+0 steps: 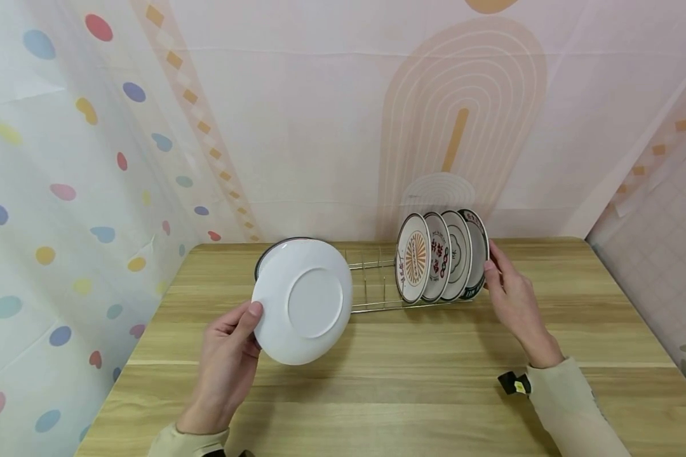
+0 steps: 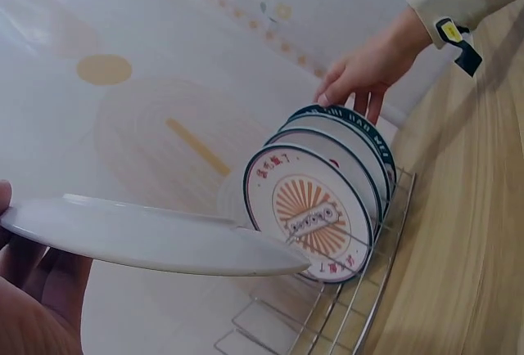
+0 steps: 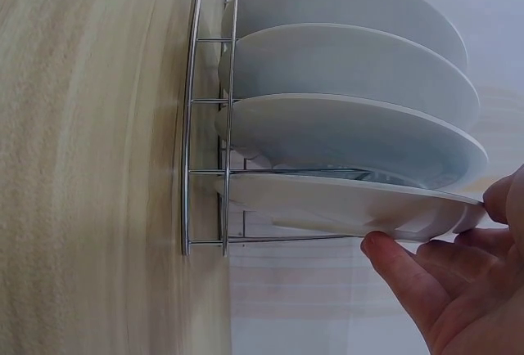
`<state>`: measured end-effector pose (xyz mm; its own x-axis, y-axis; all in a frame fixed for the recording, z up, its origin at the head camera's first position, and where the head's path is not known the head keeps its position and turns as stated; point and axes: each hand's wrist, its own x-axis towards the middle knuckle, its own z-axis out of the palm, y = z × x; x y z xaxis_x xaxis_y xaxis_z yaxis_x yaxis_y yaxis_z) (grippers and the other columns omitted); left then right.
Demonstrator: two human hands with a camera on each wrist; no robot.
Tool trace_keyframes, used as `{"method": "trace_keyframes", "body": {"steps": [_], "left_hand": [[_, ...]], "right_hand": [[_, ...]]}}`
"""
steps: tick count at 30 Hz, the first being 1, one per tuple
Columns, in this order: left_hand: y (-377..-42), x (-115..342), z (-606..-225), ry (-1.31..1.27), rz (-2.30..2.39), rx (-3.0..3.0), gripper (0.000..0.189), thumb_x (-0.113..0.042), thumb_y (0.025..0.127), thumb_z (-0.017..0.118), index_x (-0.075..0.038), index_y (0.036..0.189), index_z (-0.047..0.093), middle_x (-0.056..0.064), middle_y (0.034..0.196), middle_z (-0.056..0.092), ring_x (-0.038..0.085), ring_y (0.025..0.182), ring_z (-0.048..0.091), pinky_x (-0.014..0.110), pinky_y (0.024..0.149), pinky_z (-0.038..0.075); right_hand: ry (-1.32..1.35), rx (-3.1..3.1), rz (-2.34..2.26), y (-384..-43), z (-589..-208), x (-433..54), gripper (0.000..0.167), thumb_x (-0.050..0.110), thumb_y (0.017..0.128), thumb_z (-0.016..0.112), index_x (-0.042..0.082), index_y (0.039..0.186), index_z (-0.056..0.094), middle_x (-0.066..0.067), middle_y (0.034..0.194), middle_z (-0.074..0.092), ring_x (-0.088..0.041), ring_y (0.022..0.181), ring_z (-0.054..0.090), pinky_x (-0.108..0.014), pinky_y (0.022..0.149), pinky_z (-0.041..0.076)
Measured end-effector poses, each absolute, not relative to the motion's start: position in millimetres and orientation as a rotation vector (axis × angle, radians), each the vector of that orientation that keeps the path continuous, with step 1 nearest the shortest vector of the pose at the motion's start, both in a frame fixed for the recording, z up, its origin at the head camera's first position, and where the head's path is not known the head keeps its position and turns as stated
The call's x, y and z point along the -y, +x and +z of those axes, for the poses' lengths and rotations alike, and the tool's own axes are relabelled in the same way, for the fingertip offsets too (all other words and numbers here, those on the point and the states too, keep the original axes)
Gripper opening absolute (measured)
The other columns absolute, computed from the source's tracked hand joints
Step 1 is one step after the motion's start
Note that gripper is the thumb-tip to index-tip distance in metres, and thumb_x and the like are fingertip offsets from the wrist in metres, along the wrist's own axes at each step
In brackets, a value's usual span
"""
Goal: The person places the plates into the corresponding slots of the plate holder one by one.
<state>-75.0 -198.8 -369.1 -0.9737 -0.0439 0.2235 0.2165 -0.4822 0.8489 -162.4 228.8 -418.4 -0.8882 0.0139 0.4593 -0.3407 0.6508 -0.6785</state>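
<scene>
My left hand [image 1: 225,362] grips a white plate [image 1: 314,304] by its left edge, thumb on the underside that faces the head camera. In the left wrist view the plate appears edge-on. A dark-rimmed plate [image 1: 265,254] peeks out behind it, mostly hidden. At the right end of the wire dish rack [image 1: 371,310], my right hand [image 1: 514,301] pinches the rim of the green-banded plate [image 1: 480,257]. That plate stands upright as the last of a row. The front plate [image 2: 307,208] of the row bears an orange sunburst and red characters.
Between the held plate and the row, bare rack wires show. Two more patterned plates, one with red characters [image 1: 436,254] and one with a scalloped outline [image 1: 457,254], stand between the end plates. A wooden table [image 1: 389,381] carries the rack; a printed curtain [image 1: 297,127] hangs behind.
</scene>
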Motion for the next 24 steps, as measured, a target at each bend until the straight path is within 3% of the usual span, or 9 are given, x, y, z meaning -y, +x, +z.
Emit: {"method": "trace_keyframes", "body": {"steps": [12, 24], "left_hand": [[-85.2, 170.4, -363.7, -0.277, -2.612, 1.461, 0.028, -0.002, 0.108, 0.052, -0.005, 0.112, 0.08, 0.007, 0.104, 0.077, 0.011, 0.086, 0.075, 0.024, 0.074, 0.062], [-97.5, 139.0, -359.3, -0.18, -2.647, 1.43, 0.027, -0.004, 0.106, 0.056, -0.011, 0.104, 0.082, 0.003, 0.1, 0.075, 0.009, 0.081, 0.072, 0.021, 0.069, 0.061]], "right_hand": [[0.253, 2.432, 1.124, -163.3, -418.8, -228.2, 0.048, 0.019, 0.113, 0.041, -0.001, 0.156, 0.041, -0.028, 0.147, 0.053, -0.046, 0.11, 0.068, -0.06, 0.093, 0.053], [0.256, 2.427, 1.128, -164.1, -420.2, -227.4, 0.048, 0.02, 0.113, 0.042, -0.001, 0.156, 0.041, -0.029, 0.147, 0.053, -0.049, 0.111, 0.066, -0.066, 0.096, 0.051]]}}
